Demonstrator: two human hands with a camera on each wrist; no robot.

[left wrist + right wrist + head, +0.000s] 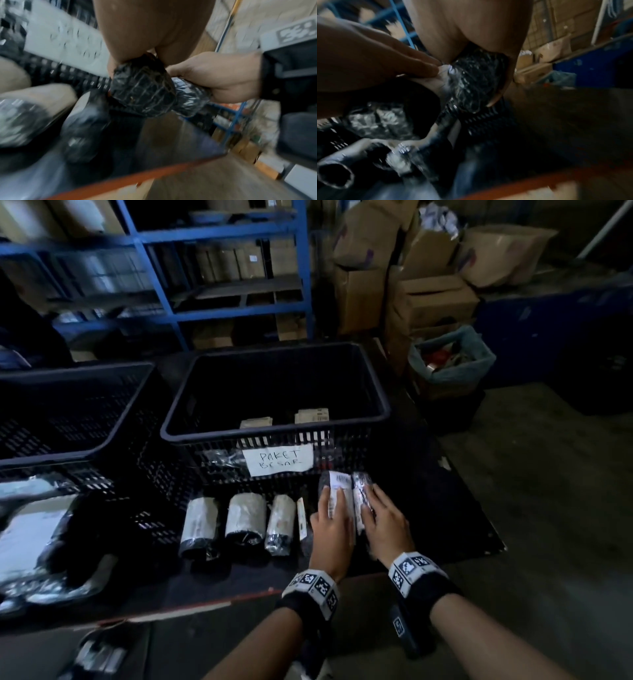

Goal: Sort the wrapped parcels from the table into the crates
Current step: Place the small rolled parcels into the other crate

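Table (dark) before blue shelving

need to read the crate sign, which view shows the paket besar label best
The head view: the paper label faces the camera on the front wall of the crate, its handwriting legible. The left wrist view shows only a blurred white sheet on dark lattice, unreadable. The right wrist view shows no label.

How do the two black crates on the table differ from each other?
The labelled crate carries a white paper sign reading PAKET BESAR; the left crate shows no sign. The labelled crate holds two pale parcels; inside the left crate nothing can be made out. The labelled crate is wholly in view, the left crate is cut off. Both are black slotted plastic.
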